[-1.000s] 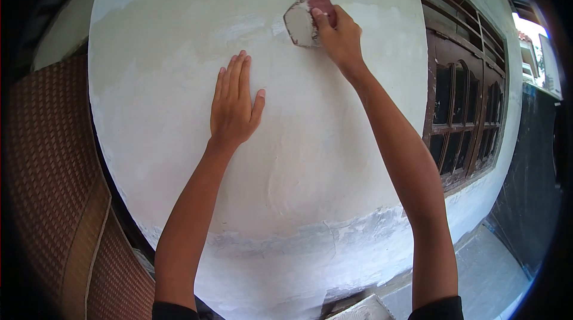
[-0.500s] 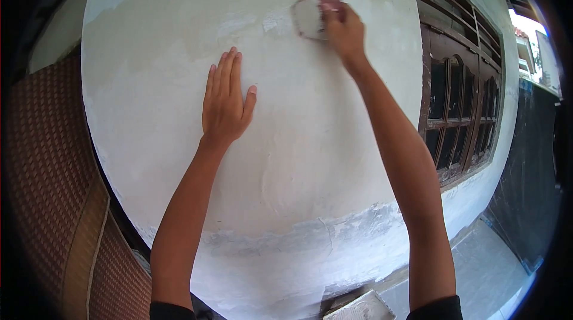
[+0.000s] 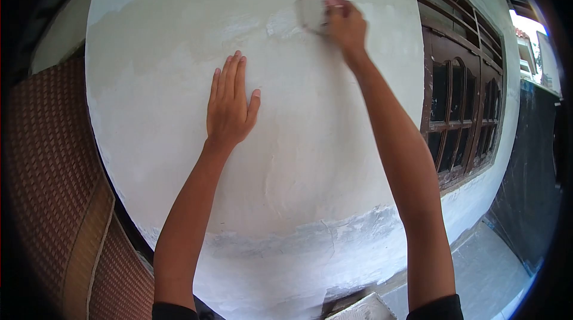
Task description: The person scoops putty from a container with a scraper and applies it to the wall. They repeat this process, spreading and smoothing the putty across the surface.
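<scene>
My left hand [image 3: 229, 105] rests flat on the white plastered wall [image 3: 304, 141], fingers pointing up and thumb spread to the right. Higher up and to the right, my right hand [image 3: 348, 26] is closed around a putty spreader [image 3: 314, 11]. This flat tool has a reddish grip and edge, and its broad face is smeared white. It lies against or very near the wall beside a rough, whiter patch, and motion blurs its outline. Along the upper wall the surface looks greyer and damp.
A brown wooden window [image 3: 456, 99] with dark panes is set in the wall at right. Woven brown panels [image 3: 51, 183] stand at left. Below, a tray [image 3: 365, 309] with white paste sits near the grey floor [image 3: 489, 272]. A dark sheet [image 3: 528, 171] stands far right.
The putty spreader and my right hand have shifted very slightly right across the wall. My left hand stays flat on it; the whole view has moved a little.
</scene>
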The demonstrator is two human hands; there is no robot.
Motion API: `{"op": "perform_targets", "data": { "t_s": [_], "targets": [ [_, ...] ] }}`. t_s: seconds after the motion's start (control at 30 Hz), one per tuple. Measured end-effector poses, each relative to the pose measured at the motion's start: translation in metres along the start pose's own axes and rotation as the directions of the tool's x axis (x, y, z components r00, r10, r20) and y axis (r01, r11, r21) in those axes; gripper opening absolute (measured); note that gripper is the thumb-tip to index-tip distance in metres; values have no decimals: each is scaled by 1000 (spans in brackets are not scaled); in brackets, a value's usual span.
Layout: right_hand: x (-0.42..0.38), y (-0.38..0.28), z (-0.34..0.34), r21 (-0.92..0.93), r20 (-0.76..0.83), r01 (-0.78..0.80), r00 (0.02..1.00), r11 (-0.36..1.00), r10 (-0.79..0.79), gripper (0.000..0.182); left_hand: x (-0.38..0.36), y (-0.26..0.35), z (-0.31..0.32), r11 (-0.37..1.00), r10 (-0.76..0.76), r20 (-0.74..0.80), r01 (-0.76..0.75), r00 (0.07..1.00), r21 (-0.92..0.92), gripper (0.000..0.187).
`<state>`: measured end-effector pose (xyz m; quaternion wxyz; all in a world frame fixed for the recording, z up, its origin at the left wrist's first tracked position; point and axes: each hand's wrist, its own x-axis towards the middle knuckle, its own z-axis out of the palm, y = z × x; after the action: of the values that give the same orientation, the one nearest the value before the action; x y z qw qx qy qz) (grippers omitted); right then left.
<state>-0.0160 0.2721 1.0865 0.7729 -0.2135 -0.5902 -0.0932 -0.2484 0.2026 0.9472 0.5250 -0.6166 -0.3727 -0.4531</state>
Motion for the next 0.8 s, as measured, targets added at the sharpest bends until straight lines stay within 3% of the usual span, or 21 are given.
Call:
{"op": "perform_targets", "data": {
  "t_s": [0.03,0.1,0.13,0.17,0.23,0.3,0.33,0.4,0.5,0.53,0.57,0.63,0.7,0.77,0.8],
  "targets": [
    [7,10,-5,44,-185,-118,975,992,124,31,0,-1,1,1000,1,-6,-1,1000,7,59],
    [15,9,-23,224,-361,-197,893,955,269,32,1,3,0,1000,-8,-9,9,1000,21,59],
    [11,3,-28,335,-332,-226,880,915,339,29,1,5,0,1000,-16,-12,16,1000,27,59],
    [7,-2,-23,333,-332,-225,881,915,338,29,1,4,0,1000,-17,-13,17,1000,26,59],
    [-3,-15,-6,285,-118,-50,989,957,86,29,1,4,1,1000,-19,-14,19,1000,21,59],
    [-21,-28,19,221,-9,163,986,962,-165,30,1,2,-1,1000,-9,-18,9,1000,6,59],
    [-21,-28,19,218,-10,161,987,963,-162,30,1,1,-1,1000,-2,-23,1,1000,-6,58],
    [-15,-22,25,22,35,141,989,990,-142,34,1,1,0,1000,2,-22,-2,1000,-9,58],
    [17,8,2,-37,-251,-86,965,996,74,37,0,2,0,1000,-8,-22,8,1000,2,59],
    [20,5,-15,50,-294,-213,930,976,218,36,1,3,-2,1000,-13,-18,13,1000,4,59],
    [23,5,-23,148,-370,-208,895,967,249,36,-1,2,-2,1000,-16,-15,16,1000,7,59],
    [18,9,-19,384,-315,-68,928,921,200,36,1,5,0,999,-18,-23,18,1000,26,59],
    [0,-9,-9,282,-85,-91,989,955,120,37,1,5,1,1000,-15,-21,15,1000,19,59],
    [-15,-19,3,120,98,102,989,987,-114,40,0,3,0,1000,-12,-19,12,1000,15,59],
    [-16,-16,0,80,125,94,987,992,-103,40,0,2,0,1000,-10,-19,9,1000,-2,59]
  ]
}}
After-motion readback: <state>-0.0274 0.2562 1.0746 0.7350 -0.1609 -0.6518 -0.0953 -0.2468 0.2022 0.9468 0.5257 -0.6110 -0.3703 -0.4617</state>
